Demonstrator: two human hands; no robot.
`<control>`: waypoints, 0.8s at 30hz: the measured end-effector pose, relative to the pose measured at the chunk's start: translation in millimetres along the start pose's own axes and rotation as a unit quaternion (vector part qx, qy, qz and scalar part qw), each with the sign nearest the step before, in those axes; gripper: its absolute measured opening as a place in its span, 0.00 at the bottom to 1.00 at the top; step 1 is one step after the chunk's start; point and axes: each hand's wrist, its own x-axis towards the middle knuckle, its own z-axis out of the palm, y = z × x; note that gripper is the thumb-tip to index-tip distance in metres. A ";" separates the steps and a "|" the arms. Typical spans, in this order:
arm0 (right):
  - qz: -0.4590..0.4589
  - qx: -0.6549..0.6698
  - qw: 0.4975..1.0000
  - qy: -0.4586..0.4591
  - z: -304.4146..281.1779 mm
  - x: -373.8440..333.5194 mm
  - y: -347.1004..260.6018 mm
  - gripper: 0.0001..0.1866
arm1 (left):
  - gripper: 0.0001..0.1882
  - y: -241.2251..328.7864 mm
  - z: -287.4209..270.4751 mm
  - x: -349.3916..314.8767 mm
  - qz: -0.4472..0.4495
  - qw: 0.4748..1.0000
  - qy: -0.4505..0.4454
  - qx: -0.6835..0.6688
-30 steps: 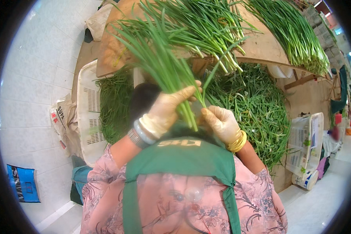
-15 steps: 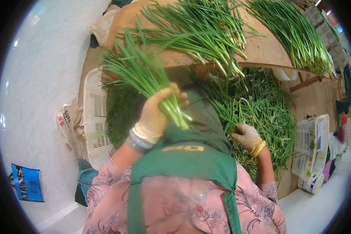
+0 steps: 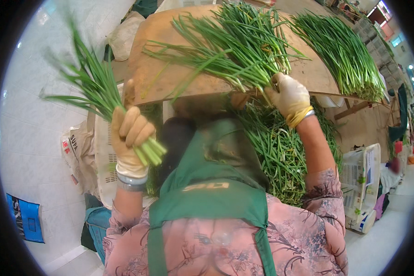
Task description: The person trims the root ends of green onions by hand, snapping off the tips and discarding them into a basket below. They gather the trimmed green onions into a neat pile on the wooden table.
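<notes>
My gloved left hand (image 3: 134, 140) is closed around a bunch of garlic chives (image 3: 94, 85), held out to the left, with the pale stem ends below the fist. The leaf tips are blurred by motion. At the near edge of the wooden table (image 3: 154, 32), my gloved right hand (image 3: 290, 99) pinches stem ends at the front of a loose pile of garlic chives (image 3: 250, 43). How many stems it grips I cannot make out.
A neat stack of chives (image 3: 340, 53) lies at the table's right. Below the edge is a heap of loose leaves (image 3: 280, 161). White crates stand at left (image 3: 104, 161) and right (image 3: 361, 170). A paper sack (image 3: 79, 154) and a blue bag (image 3: 26, 218) lie on the left floor.
My left hand has carried its bunch left, away from my lap. My right hand has risen from the leaf heap to the stem ends on the table.
</notes>
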 end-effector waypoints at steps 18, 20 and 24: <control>-0.048 0.433 0.895 0.094 19.9 -110.2 -60.3 0.08 | 0.18 -115.1 -23.2 11.3 -0.143 0.881 0.256 0.370; -0.084 0.366 0.923 0.084 15.0 -118.4 -62.3 0.09 | 0.17 -123.7 -24.3 14.8 -0.129 0.875 0.266 0.384; -0.029 0.374 0.926 -0.045 5.6 -121.7 -62.2 0.12 | 0.14 -131.0 -33.5 23.1 -0.125 0.849 0.295 0.419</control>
